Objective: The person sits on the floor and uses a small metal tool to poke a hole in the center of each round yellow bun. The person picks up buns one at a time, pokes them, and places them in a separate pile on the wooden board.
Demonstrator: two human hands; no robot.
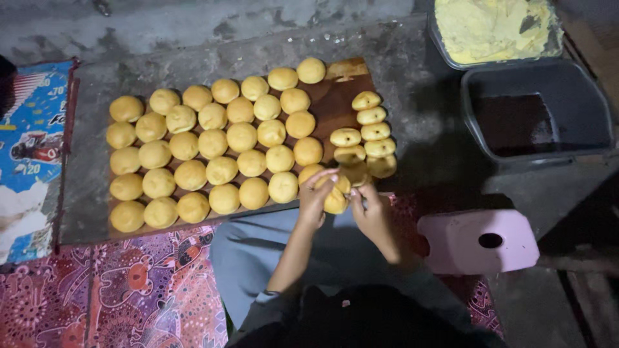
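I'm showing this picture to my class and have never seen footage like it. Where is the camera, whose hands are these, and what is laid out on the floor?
There is one picture, taken by a camera worn on a person's head, looking down at their own lap and hands. No machine is involved. The left hand and right hand together hold one yellow dough ball, pinching it between the fingers. In front lies a wooden board on a concrete floor, covered with rows of round dough balls and, at its right side, a few flatter shaped pieces. Top right stand a tub of pale yellow filling and a dark tub. A pink stool sits at right, a patterned cloth at lower left.
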